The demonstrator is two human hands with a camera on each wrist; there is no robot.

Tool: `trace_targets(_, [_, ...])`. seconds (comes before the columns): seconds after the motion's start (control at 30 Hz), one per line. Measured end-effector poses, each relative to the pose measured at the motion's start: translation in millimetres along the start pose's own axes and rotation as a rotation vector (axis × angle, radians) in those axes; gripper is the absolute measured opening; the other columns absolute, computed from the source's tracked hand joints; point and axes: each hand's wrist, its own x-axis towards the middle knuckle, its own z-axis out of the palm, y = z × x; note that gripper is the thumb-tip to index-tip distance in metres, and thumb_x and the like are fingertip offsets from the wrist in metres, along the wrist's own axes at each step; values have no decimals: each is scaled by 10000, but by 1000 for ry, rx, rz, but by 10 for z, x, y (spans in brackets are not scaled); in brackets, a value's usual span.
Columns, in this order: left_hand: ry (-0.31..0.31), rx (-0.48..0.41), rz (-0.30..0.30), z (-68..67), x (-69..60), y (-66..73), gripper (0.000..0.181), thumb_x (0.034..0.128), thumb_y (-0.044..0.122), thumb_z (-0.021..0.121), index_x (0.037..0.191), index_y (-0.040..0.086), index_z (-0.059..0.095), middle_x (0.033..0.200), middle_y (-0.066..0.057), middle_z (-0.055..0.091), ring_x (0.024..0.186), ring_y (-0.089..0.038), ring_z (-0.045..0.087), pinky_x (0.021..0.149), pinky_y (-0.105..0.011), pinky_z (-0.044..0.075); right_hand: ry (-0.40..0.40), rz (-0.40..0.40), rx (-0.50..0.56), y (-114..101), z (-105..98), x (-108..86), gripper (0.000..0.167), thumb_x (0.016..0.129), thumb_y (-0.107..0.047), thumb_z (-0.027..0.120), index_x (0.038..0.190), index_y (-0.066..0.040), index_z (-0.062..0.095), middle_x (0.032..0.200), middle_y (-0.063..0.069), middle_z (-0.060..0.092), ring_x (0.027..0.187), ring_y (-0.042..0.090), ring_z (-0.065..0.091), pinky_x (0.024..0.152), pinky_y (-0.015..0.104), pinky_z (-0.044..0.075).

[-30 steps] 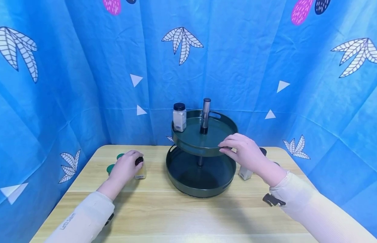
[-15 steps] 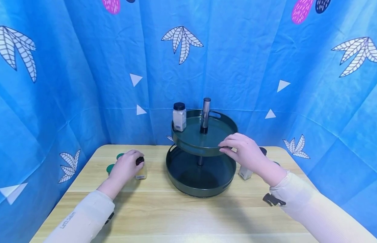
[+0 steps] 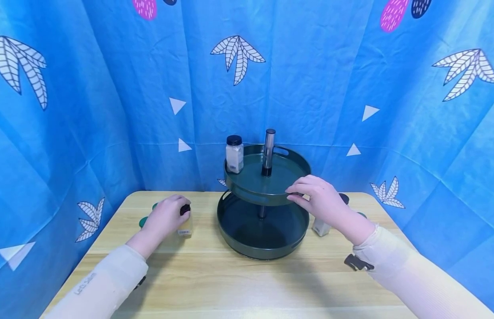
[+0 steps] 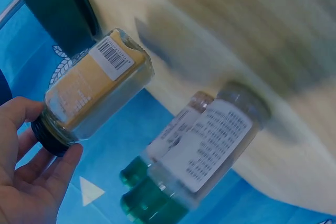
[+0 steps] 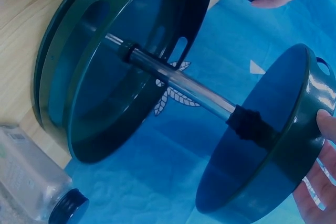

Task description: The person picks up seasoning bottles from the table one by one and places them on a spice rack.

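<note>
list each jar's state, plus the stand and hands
Dark green round two-tier stand: upright
Yellow-filled clear glass jar: closed, held
Clear black-lidded jar, upper tray: closed, upright
Two clear green-lidded jars: closed, upright
Clear black-lidded jar, right of stand: closed
Far-right green lid: mostly hidden
Left hand: gripping yellow-filled jar's lid
Right hand: gripping upper tray's rim

Right fingers [image 5: 304, 202] touching upper green tray [image 5: 283, 166]; jar [image 5: 29, 174] beside lower tray [image 5: 58, 87].
</note>
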Motion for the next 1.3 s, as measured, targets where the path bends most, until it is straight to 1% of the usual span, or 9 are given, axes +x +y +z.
trace_targets(0.2, [-5,23,41,-120,42,85,296,874,158,772,1128,18,717,1127,-162,683,1006,-351,670,867,-526,560,2,-2,-1,-2,-3,-4,245,769,-111,869,1000,-133,791,943,4,739,891,192,672,765,367,588])
trace_targets(0.43, [-5,41,96,-204,73,156,298,875,162,776,1125,11,719,1128,-163,683,1000,-345,673,874,-505,564,10,-8,6,-2,-1,-6,248,766,-105,870,1000,-127,790,945,8,739,890,195,672,763,370,588])
trace_targets(0.67, [-3,22,100,-289,104,235,300,865,161,788,1119,17,725,1115,-154,684,981,-338,676,866,-502,570,2,1,8,2,-1,-12,246,773,-109,866,1006,-127,790,949,6,739,891,194,672,764,372,586])
trace_targets(0.9, [14,20,129,-454,133,332,263,863,158,782,1088,29,737,1095,-137,691,972,-334,674,859,-499,570,-2,2,18,5,-9,-17,254,774,-98,864,1013,-127,786,954,6,737,893,195,670,762,377,586])
trace_targets(1.1, [27,37,156,-547,179,367,245,875,180,770,1078,45,740,1084,-118,694,963,-323,674,852,-495,567,-6,3,25,11,-15,-10,253,775,-102,864,1015,-127,788,956,3,736,895,192,668,765,370,583])
trace_targets(1.3, [30,36,164,-615,209,395,263,881,189,763,1095,37,738,1085,-120,701,958,-314,680,846,-484,573,-18,8,12,-4,-11,2,248,779,-110,861,1016,-125,790,953,11,737,890,196,670,770,374,586])
